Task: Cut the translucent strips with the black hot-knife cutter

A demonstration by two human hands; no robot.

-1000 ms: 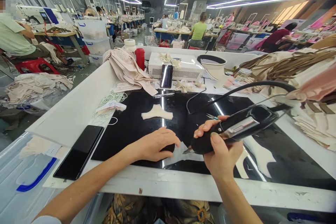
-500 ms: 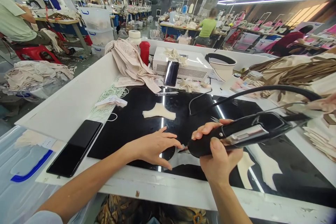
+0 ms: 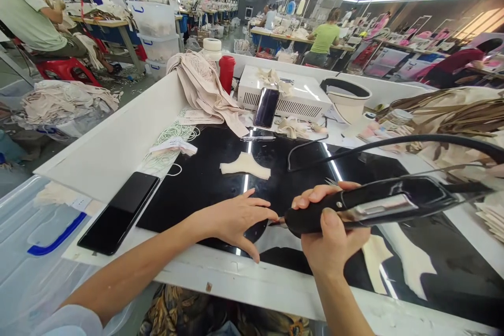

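My right hand point(image 3: 333, 231) is wrapped around a black corded hand tool point(image 3: 366, 206) with a silver lever on its side. A small metal tip point(image 3: 276, 222) sticks out at its left end, low over the glossy black board point(image 3: 189, 189). My left hand point(image 3: 236, 220) has its fingers spread over the board, the index fingertip close to that tip. Below the tip is a greyish, shiny patch whose nature I cannot tell. One cream curved fabric piece point(image 3: 245, 166) lies beyond my left hand. Two more pale pieces, one cream point(image 3: 376, 262) and one whiter point(image 3: 409, 260), lie right of my right wrist.
Left of the board are a large black phone point(image 3: 118, 212) and pale green cord point(image 3: 173, 136). Behind it stand a smaller phone point(image 3: 266, 107), a white vented box point(image 3: 285, 89), a red bottle point(image 3: 227, 74) and draped beige fabric point(image 3: 205, 84). The tool's black cable point(image 3: 409, 139) arches rightward.
The whole scene has shifted slightly to the right as my head turned. Both hands and the tool keep nearly the same pose, with the left fingertip still beside the tip.
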